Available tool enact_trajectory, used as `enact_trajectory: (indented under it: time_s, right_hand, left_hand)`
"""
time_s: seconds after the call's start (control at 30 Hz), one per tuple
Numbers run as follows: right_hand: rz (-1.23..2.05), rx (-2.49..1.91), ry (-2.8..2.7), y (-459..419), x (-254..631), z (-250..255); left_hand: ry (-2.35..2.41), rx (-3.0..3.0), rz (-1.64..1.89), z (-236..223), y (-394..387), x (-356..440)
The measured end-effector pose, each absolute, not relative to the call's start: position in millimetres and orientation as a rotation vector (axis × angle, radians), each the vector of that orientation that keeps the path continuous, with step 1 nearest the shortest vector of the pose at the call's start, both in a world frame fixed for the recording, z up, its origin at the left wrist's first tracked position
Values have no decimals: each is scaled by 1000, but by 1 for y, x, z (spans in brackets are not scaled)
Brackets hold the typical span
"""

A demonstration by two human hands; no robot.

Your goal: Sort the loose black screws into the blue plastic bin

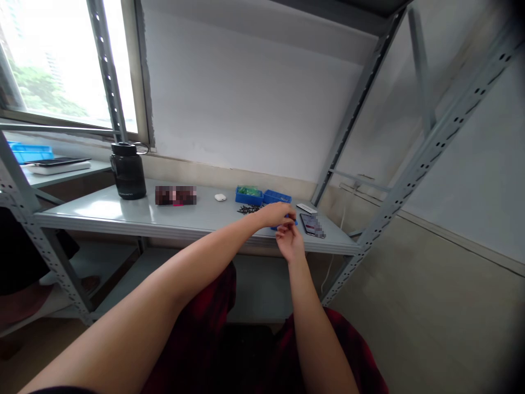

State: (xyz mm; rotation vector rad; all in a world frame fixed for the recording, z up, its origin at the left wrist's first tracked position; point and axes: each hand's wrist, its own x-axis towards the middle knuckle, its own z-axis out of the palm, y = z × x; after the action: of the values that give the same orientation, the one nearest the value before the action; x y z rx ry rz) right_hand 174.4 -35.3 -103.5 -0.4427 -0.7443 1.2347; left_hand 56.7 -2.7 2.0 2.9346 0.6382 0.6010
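My left hand (275,214) reaches over the front of the grey shelf, its fingers bent down and pinched together. Just below it, my right hand (289,241) is raised with curled fingers that meet the left fingertips. Whatever small piece sits between them is too tiny and too covered to name. A bit of blue shows behind the fingers. Several small black parts (248,209) lie in a loose pile left of my left hand. Behind the hands stand a blue bin (249,198) with green contents and a second blue bin (278,196) with small pieces in it.
A phone (312,225) and a small white-topped item (307,208) lie right of my hands. Further left are a white earbud case (220,197), a blurred dark reddish item (175,196) and a tall black bottle (128,171). A metal upright (394,202) bounds the right side.
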Motion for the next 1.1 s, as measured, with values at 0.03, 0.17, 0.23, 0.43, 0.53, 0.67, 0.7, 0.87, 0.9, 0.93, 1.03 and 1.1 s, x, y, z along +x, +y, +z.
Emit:
enact_trajectory:
  time_s: [0.03,0.17,0.23,0.43,0.53,0.67,0.7,0.87,0.9,0.93,1.03,1.1]
  right_hand:
    - [1213,-460,-763,-35,175,-103]
    - [1209,-487,-774,-37,175,-100]
    - [1231,-479,-743,-37,174,-99]
    - [1165,-532,-773,-41,174,-98]
    - [1121,-579,-792,-44,174,-97]
    - [878,-778,-870,-43,180,-87]
    - [760,-868,-903,-41,184,-83]
    - [160,-1356,-1220,-18,209,-57]
    - [58,-1451,-1276,-13,213,-52]
    - [-20,-1548,-1339,-7,215,-48]
    - [-204,-1755,-1508,4,218,-41]
    - [-281,-1864,-1593,10,218,-38]
  left_hand:
    - [640,2935,602,3,-3,56]
    - [656,2949,622,5,-4,54]
    - [671,2955,623,4,-4,55]
    - [610,2922,629,-2,-2,59]
    - [575,2883,626,-2,-4,58]
    - [548,2802,663,-4,2,45]
    - [523,2816,643,-7,6,38]
    - [625,2903,499,-38,41,0]
    - [671,2901,517,-44,49,-5]
    - [708,2892,555,-49,55,-9]
    - [802,2832,727,-58,71,-11]
    - [839,2805,783,-61,77,-9]
